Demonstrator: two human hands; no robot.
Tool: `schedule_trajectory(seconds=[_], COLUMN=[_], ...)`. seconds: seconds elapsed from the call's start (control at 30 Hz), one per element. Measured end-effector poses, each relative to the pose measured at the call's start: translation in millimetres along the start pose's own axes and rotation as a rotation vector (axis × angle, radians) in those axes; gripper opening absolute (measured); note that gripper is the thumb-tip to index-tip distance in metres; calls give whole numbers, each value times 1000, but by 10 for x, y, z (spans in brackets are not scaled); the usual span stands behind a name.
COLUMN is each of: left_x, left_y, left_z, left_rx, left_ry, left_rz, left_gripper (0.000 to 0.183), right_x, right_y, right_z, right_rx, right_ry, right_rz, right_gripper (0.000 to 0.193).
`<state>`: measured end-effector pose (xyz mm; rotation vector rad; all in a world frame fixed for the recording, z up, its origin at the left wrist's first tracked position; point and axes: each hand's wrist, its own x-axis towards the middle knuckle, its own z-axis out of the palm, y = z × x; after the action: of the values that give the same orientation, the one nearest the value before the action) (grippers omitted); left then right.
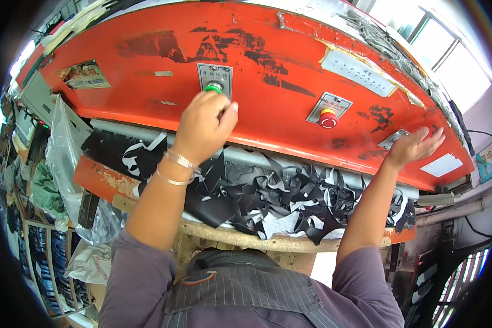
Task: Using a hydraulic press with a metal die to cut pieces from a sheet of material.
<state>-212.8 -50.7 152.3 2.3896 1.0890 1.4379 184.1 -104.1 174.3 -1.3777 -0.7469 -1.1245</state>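
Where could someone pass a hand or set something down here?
A hand could probably pass before the red panel, between the left hand, at the green button, and the red button. A narrow bare patch: the bench's orange left end, between black sheet and clear plastic. Crowded: the middle, heaped with black scraps.

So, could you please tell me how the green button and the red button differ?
The green button is partly hidden behind the left hand, while the red button is uncovered. The green button has a silvery collar; the red button has a yellow one. The green button is further left than the red button. Both are mounted on grey plates on the orange panel.
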Motion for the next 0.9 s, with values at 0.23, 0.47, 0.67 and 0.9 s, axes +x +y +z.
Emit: schedule_trajectory(seconds=[0.23, 0.47, 0.67, 0.9], left_x=[-1836, -2247, -2270, -1738], left_y=[541, 830, 701, 370], left_z=[86, 259, 379, 206], left_rx=[-106, 87, 122, -84], left_ry=[-613, -557, -491, -1172], left_rz=[-291, -285, -235, -373], left_gripper=[23, 20, 22, 37], right_x=[-1207, -1806, -1766, -1393], right_y=[-856, -995, -1039, -992], right_z=[-1722, -2373, -2280, -992], right_rx=[636, 530, 460, 695], right_ry=[-1671, -1774, -1816, -2201], right_rz=[-374, -399, -430, -30], right_gripper=[32, 49, 35, 44])
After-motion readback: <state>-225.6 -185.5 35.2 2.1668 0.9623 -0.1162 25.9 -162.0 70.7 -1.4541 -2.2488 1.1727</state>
